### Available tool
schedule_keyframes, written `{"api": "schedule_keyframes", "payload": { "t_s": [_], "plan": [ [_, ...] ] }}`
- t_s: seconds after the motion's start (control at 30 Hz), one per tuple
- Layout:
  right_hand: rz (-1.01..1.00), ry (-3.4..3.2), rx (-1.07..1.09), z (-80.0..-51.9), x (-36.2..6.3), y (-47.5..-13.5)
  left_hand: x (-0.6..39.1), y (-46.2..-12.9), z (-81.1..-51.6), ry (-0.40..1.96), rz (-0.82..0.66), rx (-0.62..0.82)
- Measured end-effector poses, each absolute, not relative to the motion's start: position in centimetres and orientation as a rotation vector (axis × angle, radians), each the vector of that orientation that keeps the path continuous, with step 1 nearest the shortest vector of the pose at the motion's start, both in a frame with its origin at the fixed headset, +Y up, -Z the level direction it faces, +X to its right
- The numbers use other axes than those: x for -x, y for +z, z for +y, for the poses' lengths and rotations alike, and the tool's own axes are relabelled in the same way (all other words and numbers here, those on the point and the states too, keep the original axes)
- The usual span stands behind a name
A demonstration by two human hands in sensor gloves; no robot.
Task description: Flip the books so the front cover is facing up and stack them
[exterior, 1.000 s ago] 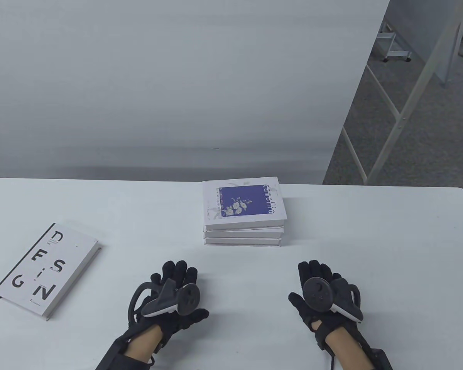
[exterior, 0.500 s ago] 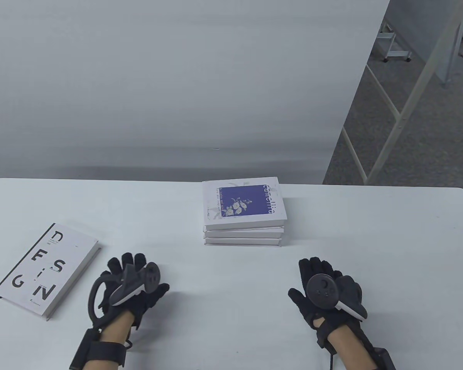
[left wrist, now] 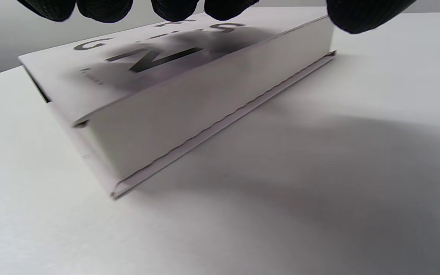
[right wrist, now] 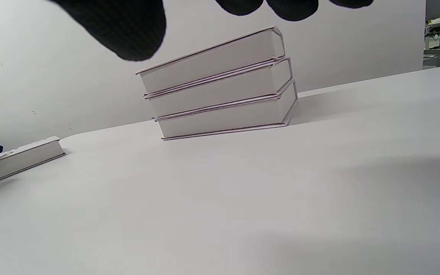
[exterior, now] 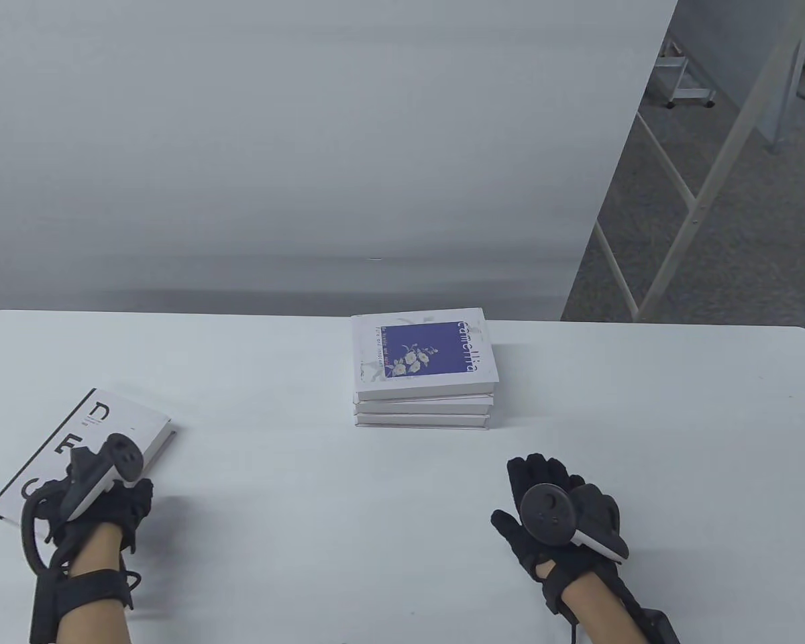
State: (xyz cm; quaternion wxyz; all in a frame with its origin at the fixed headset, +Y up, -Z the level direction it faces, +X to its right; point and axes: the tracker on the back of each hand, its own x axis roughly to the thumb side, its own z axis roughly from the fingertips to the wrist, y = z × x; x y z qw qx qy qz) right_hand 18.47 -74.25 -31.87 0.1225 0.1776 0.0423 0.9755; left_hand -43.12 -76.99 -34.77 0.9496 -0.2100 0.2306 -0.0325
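A stack of three white books (exterior: 422, 402) stands at the table's middle back, its top book showing a blue flower cover (exterior: 421, 352); the stack also shows in the right wrist view (right wrist: 220, 88). A white book lettered DESIGN (exterior: 117, 419) lies front cover up at the left. My left hand (exterior: 104, 496) is over its near right part. In the left wrist view its fingers (left wrist: 174, 5) hang above the cover (left wrist: 147, 61) and its thumb (left wrist: 361, 15) hangs by the page edge, not closed on it. My right hand (exterior: 550, 500) lies open, palm down, on the table in front of the stack.
The white table (exterior: 376, 550) ends at a white wall panel (exterior: 308, 168) behind the stack. To the right, beyond the table, are grey floor and a metal frame (exterior: 684, 201). The DESIGN book's page edge shows at the left of the right wrist view (right wrist: 17, 160).
My left hand has moved left from the table's middle front onto the near right part of the DESIGN book. My right hand has barely shifted. The books have not moved.
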Motion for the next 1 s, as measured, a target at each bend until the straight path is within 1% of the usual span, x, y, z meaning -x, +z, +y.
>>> {"api": "schedule_keyframes", "payload": {
  "t_s": [0.07, 0.13, 0.23, 0.33, 0.43, 0.47, 0.53, 0.57, 0.6, 0.67, 0.77, 1.0],
  "plan": [
    [0.138, 2.84, -0.516, -74.5, -18.5, -32.0, 44.1, -34.4, -77.5, -0.072, 0.468, 0.444],
    [0.148, 2.839, -0.515, -74.7, -18.4, -32.0, 44.7, -34.1, -77.7, -0.038, 0.46, 0.421],
    [0.161, 2.845, -0.519, -74.9, -18.2, -32.0, 45.0, -34.2, -77.2, -0.035, 0.434, 0.406],
    [0.171, 2.848, -0.528, -75.0, -17.9, -32.1, 44.3, -34.5, -75.9, -0.109, 0.397, 0.413],
    [0.178, 2.848, -0.538, -75.0, -17.8, -32.0, 43.0, -35.3, -75.1, -0.21, 0.354, 0.379],
    [0.176, 2.846, -0.536, -75.0, -17.8, -32.0, 42.5, -35.6, -75.1, -0.217, 0.346, 0.369],
    [0.167, 2.845, -0.533, -75.0, -17.8, -31.9, 41.9, -35.9, -75.4, -0.324, 0.329, 0.362],
    [0.167, 2.845, -0.529, -74.9, -17.9, -31.8, 41.8, -36.0, -75.8, -0.395, 0.307, 0.373],
    [0.166, 2.845, -0.528, -74.9, -18.0, -31.7, 41.8, -36.1, -76.0, -0.417, 0.304, 0.39],
    [0.17, 2.844, -0.52, -75.0, -18.2, -31.6, 42.0, -36.0, -76.6, -0.397, 0.297, 0.388],
    [0.175, 2.832, -0.503, -75.0, -18.4, -31.7, 42.5, -35.8, -77.1, -0.266, 0.324, 0.384],
    [0.182, 2.827, -0.5, -75.0, -18.4, -31.7, 41.3, -35.8, -75.9, -0.327, 0.244, 0.381]
  ]
}}
